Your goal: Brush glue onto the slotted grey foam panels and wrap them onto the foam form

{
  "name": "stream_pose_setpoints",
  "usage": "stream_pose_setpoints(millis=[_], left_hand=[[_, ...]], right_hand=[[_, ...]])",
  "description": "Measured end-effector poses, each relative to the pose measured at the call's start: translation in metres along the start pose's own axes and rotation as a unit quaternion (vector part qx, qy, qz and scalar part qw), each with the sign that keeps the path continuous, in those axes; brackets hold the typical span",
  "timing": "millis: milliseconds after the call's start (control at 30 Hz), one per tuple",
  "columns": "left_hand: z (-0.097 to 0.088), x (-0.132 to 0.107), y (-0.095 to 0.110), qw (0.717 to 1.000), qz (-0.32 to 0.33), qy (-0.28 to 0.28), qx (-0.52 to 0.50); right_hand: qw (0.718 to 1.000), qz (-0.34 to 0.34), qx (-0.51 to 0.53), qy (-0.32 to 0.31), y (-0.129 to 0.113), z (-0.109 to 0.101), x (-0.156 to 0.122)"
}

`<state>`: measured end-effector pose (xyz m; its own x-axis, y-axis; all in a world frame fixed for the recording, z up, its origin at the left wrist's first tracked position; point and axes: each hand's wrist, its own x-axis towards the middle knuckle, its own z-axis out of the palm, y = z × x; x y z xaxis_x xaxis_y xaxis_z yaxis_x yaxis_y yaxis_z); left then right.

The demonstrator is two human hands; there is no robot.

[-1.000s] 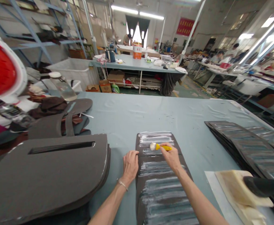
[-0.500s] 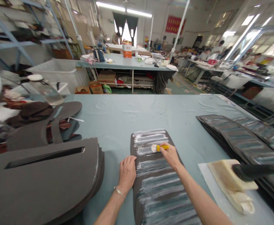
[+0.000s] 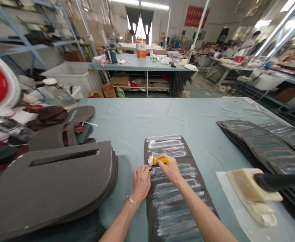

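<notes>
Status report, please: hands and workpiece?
Right hand grips yellow-handled brush on dark glue-streaked panel. Left hand presses panel edge. Nothing blocks the hands.

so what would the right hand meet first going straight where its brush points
The brush in the right hand points left; first is probably the left hand, close beside the bristles. If it clears that, the stack of dark sheets.

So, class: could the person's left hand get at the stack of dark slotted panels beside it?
Probably yes. The left hand lies flat on the glue-streaked piece, gripping nothing, and only bare table separates it from the stack.
</notes>
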<state>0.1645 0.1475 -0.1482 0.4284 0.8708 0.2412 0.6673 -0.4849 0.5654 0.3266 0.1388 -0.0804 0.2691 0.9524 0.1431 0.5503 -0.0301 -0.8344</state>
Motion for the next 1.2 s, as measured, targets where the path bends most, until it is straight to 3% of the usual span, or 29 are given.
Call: stream_pose_setpoints(millis=[100,233,333,433,533,600,667,733,800,867,933,1000,1100,1200], left_hand=[[0.002,-0.009,0.003,0.999,0.019,-0.006,0.032],[0.003,-0.01,0.001,0.999,0.028,-0.004,0.045],[0.003,-0.009,0.002,0.998,0.028,0.002,0.049],[0.004,-0.009,0.003,0.998,0.024,0.004,0.057],[0.005,-0.01,0.003,0.997,0.034,0.001,0.067],[0.005,-0.01,0.003,0.996,0.041,0.001,0.073],[0.006,-0.01,0.003,0.996,0.044,0.002,0.077],[0.006,-0.01,0.004,0.996,0.044,0.003,0.078],[0.006,-0.011,0.004,0.996,0.042,0.004,0.076],[0.006,-0.011,0.005,0.997,0.037,0.004,0.072],[0.006,-0.011,0.005,0.997,0.035,0.003,0.063],[0.005,-0.011,0.005,0.998,0.034,-0.001,0.054],[0.004,-0.012,0.005,0.998,0.031,-0.006,0.05],[0.003,-0.013,0.004,0.998,0.028,-0.009,0.052]], right_hand=[[1.0,0.028,0.001,0.0,0.021,-0.011,-0.002],[0.988,0.094,-0.082,0.093,0.069,-0.082,0.004],[0.967,0.111,-0.176,0.144,0.083,-0.124,0.009],[0.962,0.064,-0.211,0.16,0.067,-0.116,0.007],[0.986,0.004,-0.139,0.091,0.049,-0.082,-0.002],[0.995,0.016,-0.085,0.053,0.05,-0.073,-0.009],[0.991,0.075,-0.067,0.094,0.063,-0.085,-0.014],[0.973,0.133,-0.09,0.168,0.081,-0.112,-0.016],[0.956,0.15,-0.14,0.209,0.092,-0.137,-0.015],[0.951,0.132,-0.176,0.216,0.089,-0.144,-0.013],[0.959,0.1,-0.166,0.207,0.073,-0.127,-0.012],[0.975,0.065,-0.12,0.177,0.05,-0.091,-0.013],[0.996,0.011,-0.043,0.081,0.023,-0.038,-0.019],[0.999,0.024,-0.024,0.027,0.018,-0.015,-0.019]])
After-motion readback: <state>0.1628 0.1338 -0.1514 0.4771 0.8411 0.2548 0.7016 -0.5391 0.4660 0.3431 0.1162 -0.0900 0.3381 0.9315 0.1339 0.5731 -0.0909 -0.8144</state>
